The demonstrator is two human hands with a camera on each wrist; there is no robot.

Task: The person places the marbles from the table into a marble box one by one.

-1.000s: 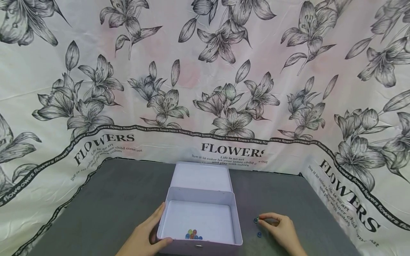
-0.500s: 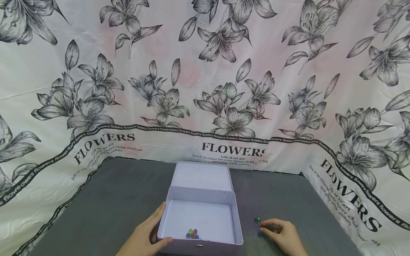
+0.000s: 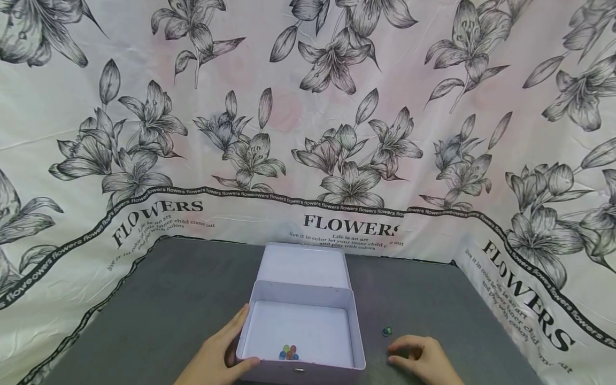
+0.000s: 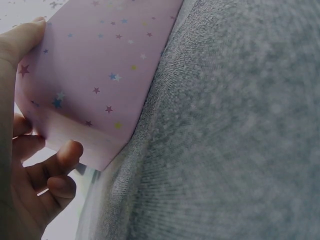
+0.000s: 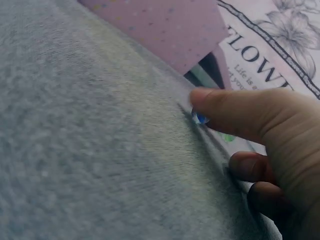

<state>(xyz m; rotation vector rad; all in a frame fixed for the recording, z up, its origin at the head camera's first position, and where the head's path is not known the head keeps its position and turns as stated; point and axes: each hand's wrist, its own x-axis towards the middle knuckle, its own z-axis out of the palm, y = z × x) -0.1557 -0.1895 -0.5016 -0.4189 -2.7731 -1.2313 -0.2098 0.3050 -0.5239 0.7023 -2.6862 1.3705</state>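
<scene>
A pale lilac hinged box [image 3: 308, 326] stands with its lid [image 3: 304, 266] laid back. Its pink, star-printed outside [image 4: 100, 75] fills part of the left wrist view. My left hand [image 3: 218, 347] grips the box's front left corner, thumb at the front and fingers along the side. Inside, near the front wall, lie several coloured glass marbles [image 3: 289, 353]. To the right of the box, my right hand [image 3: 423, 358] pinches a clear and blue marble [image 5: 200, 117] by the thumb tip; the index finger is mostly hidden there. Just beyond are a green and a dark blue marble [image 3: 387, 331].
A grey cloth-covered table [image 3: 192, 289] extends on both sides of the box. Behind it hangs a white curtain [image 3: 260, 214] printed with flowers and lettering, which also closes off the left and right sides.
My right hand has shifted slightly towards me, from the farther marbles to the nearer blue one, which is now out of sight in the head view. The left hand stays on the box.
</scene>
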